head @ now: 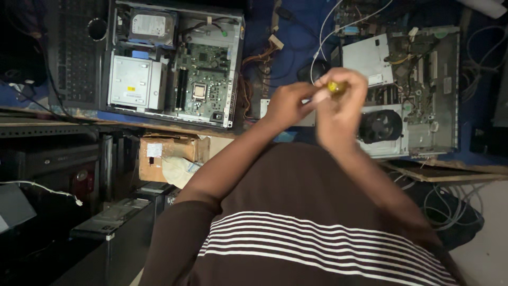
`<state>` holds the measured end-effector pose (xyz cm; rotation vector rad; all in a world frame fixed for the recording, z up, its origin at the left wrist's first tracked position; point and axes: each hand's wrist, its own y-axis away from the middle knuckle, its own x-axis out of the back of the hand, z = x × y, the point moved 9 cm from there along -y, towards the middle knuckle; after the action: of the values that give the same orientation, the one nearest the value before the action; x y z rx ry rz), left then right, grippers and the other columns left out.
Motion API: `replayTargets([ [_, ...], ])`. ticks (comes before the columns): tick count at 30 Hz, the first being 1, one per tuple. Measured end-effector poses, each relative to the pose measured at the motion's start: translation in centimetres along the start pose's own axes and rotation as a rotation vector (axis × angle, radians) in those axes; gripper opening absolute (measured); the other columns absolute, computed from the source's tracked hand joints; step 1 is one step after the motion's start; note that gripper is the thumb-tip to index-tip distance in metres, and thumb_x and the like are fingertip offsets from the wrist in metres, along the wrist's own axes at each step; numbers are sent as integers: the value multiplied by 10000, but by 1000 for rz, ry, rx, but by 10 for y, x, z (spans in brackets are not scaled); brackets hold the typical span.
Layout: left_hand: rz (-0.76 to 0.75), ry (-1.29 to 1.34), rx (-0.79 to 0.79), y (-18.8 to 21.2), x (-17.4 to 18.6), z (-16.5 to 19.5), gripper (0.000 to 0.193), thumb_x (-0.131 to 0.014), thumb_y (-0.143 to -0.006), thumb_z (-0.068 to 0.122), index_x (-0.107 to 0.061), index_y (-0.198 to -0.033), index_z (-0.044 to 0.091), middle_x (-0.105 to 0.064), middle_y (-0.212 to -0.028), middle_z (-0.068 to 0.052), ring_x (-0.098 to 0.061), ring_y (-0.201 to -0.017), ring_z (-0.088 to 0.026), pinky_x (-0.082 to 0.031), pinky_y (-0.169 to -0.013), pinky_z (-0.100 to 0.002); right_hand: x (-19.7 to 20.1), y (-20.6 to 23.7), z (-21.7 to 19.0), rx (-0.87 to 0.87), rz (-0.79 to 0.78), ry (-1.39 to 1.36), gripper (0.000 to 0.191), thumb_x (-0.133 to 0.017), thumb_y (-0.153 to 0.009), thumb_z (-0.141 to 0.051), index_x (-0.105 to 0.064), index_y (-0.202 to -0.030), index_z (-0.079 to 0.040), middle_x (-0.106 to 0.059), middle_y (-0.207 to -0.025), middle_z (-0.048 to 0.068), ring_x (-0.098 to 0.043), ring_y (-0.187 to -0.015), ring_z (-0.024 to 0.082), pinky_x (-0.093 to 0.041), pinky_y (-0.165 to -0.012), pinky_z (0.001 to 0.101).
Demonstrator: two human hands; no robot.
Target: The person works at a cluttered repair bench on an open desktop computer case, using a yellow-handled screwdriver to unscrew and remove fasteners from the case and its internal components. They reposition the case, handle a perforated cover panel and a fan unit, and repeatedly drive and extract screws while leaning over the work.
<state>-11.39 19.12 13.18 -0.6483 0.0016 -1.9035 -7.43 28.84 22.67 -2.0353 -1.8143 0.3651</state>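
Head view gave me the scene upside down, the person's striped brown shirt (317,233) filling the lower part of the frame and both arms reaching away toward the counter (296,37). I saw the two hands meet in front of the chest, touching each other. The right hand (343,108) was curled tight around a small yellow object (337,87), which looked like a tool handle, though blur kept me from telling more. The left hand (286,105) was pinched narrow at the fingertips, pressed to the same spot just beside the yellow object; whether it actually gripped anything I could not tell.

Beyond the hands, on the blue-covered counter, lay an open desktop computer case (402,90) with a round black fan (380,126) just past the right hand. Well apart on the other side sat a second open computer case (174,63), its green motherboard (203,79) exposed beside a silver hard drive (152,25). A cardboard box (169,156) stood under the counter edge, near several dark tower cases (111,222) on the floor.
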Motion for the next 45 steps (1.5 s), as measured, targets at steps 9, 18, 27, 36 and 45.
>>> replayTargets([
  [9, -88, -1, -235, 13, -19, 7, 192, -735, -842, 130, -665, -1009, 66, -707, -1037, -142, -685, -991, -382, -554, -842, -465, -5, 3, 40, -223, -389, -496, 392, -529, -1120, -331, -537, -853, -45, -545, -704, 77, -497, -623, 104, -403, -622, 254],
  [18, -6, 0, -140, 5, -16, -2, 213, -765, -904, 138, -686, -1077, 44, -695, -959, -152, -690, -899, -379, -553, -753, -462, 14, -11, 24, -111, -87, -415, 424, -549, -1101, -401, -491, -1083, 19, -602, -987, 127, -613, -880, 194, -531, -833, 323],
  [27, -48, 2, -161, 1, -18, 7, 185, -713, -927, 126, -656, -1073, 28, -692, -1015, -154, -680, -943, -388, -539, -767, -466, 35, 9, 43, -91, -44, -279, 486, -526, -1163, -462, -556, -1273, 11, -603, -1137, 155, -621, -1052, 215, -513, -1016, 356],
  [36, 28, 12, -36, -4, -7, 9, 221, -778, -886, 232, -683, -1021, 84, -717, -979, -107, -722, -885, -331, -571, -736, -418, 33, 10, 31, -23, -21, -38, 318, -702, -1091, -235, -521, -1249, -26, -589, -1222, 154, -606, -1107, 208, -513, -1020, 341],
  [45, -108, 10, -78, 1, -21, -6, 229, -703, -952, 148, -692, -1173, 89, -724, -1062, -116, -716, -964, -354, -564, -778, -432, 43, 15, 43, -210, -14, -137, 413, -628, -1083, -260, -539, -1382, 12, -689, -1249, 108, -655, -1175, 174, -516, -1086, 314],
])
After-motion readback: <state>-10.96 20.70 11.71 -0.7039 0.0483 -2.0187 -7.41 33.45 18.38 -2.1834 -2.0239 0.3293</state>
